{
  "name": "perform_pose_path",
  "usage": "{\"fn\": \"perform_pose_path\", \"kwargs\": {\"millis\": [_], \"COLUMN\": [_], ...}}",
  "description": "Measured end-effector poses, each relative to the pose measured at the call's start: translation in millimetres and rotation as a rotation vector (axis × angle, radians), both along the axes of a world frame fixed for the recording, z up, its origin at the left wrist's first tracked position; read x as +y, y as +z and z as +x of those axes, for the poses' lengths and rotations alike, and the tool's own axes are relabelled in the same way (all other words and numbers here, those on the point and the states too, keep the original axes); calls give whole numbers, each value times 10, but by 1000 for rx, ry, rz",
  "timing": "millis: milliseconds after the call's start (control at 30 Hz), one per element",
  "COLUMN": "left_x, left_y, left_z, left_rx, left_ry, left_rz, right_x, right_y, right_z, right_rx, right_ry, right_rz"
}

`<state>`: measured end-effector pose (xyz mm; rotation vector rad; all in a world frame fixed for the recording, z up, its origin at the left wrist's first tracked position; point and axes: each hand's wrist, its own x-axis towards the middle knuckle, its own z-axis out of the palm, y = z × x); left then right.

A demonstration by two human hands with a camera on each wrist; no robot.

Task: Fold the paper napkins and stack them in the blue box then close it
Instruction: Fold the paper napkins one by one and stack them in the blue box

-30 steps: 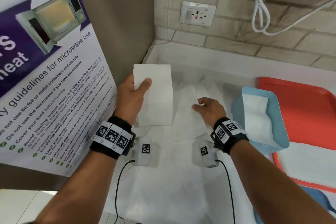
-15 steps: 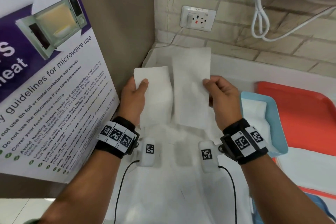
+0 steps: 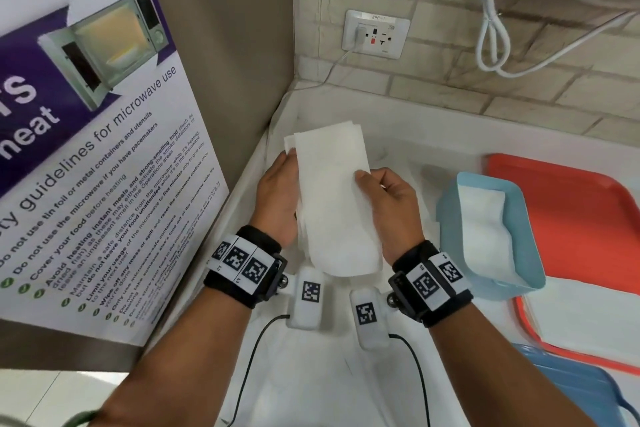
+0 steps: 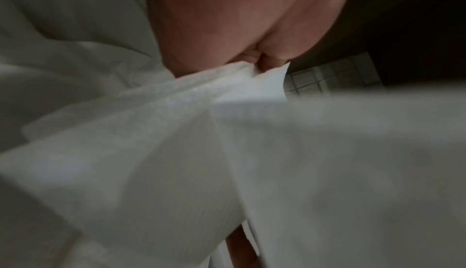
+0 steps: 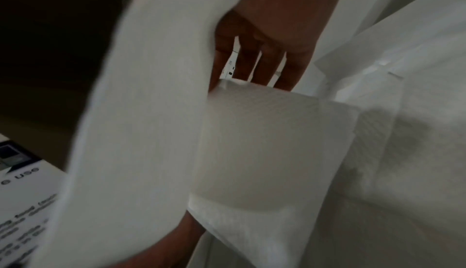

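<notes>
Two folded white napkins (image 3: 332,198) overlap in the air above the counter, held between both hands. My left hand (image 3: 289,166) grips their left edge, its thumb hidden behind the front napkin. My right hand (image 3: 363,180) pinches the right edge, thumb on the front and fingers behind. The light blue box (image 3: 450,239) stands open to the right with folded napkins (image 3: 481,218) inside. In the left wrist view the napkin (image 4: 176,152) fills the frame under the palm (image 4: 227,23). The right wrist view shows straight fingers (image 5: 264,57) behind a napkin (image 5: 264,142).
Unfolded napkins (image 3: 329,367) cover the white counter below my wrists. The box sits on the edge of a red tray (image 3: 575,218). A blue lid (image 3: 575,385) lies at the bottom right. A microwave poster (image 3: 86,166) stands on the left, the brick wall with a socket (image 3: 375,33) behind.
My right hand lifted a folded napkin from the counter, then brought it left and laid it over the napkin in my left hand. Both hands now hold the pair together.
</notes>
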<state>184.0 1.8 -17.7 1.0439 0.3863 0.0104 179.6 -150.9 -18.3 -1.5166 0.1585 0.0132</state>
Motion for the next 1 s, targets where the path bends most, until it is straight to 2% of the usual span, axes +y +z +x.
{"fn": "perform_pose_path", "kwargs": {"millis": [200,500,767,933,1000], "left_x": [-43,-39,6,62,127], "left_y": [64,93,-66,-41,-6], "left_z": [-11,-67,36,47,48], "left_rx": [63,-145,-209,-223,-234], "left_ry": [3,-126,-41,-18,20], "left_rz": [71,215,300,302,330], "right_x": [11,34,38,-17,-121], "right_y": [-64,-92,-102,-43,-56], "right_z": [8,16,23,19,85], "right_rx": [-57,-42,-55,-52,-63], "right_ry": [2,-13,4,114,56], "right_rz": [-45,-69,-73,-48,-93]}}
